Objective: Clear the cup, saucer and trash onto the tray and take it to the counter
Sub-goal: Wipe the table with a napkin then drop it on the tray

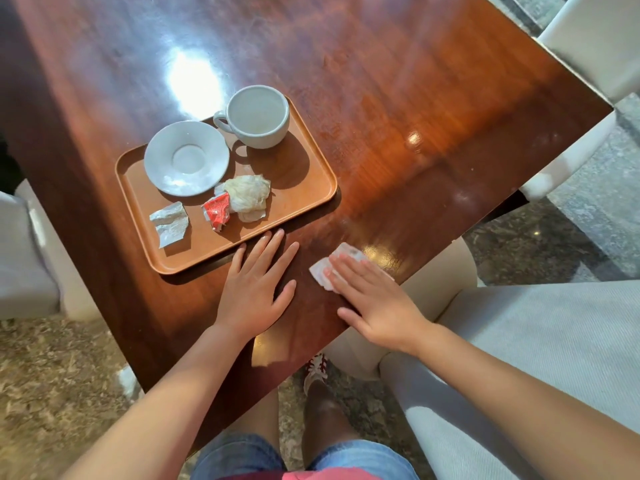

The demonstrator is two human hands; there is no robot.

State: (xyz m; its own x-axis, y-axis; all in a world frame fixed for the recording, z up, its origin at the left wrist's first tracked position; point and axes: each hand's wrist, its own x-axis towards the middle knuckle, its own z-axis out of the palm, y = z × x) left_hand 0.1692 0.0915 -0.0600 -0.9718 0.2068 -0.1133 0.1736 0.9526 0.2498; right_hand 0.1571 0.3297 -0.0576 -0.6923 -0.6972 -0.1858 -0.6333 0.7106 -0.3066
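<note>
A brown tray (304,188) sits on the glossy wooden tabletop (415,116), close to the near edge and toward the left side. On it, the white cup (258,116) stands upright at the tray's far right corner, handle pointing left, and the empty saucer (187,158) lies just beside it at the far left. Along the tray's near side lie a crumpled napkin (247,195), a red wrapper (216,209) touching it, and a silvery wrapper (170,223) apart toward the near left corner.

Pale upholstered chairs (588,46) flank the table on the right, and another seat (24,258) stands at the left. The tabletop's far half and right side are bare.

The left hand (256,289) lies flat, palm down, fingers spread, its fingertips touching the tray's near rim; it holds nothing. The right hand (374,299) presses flat on a white wipe (332,263) near the tabletop's near right edge, fingers extended over it rather than closed around it.
</note>
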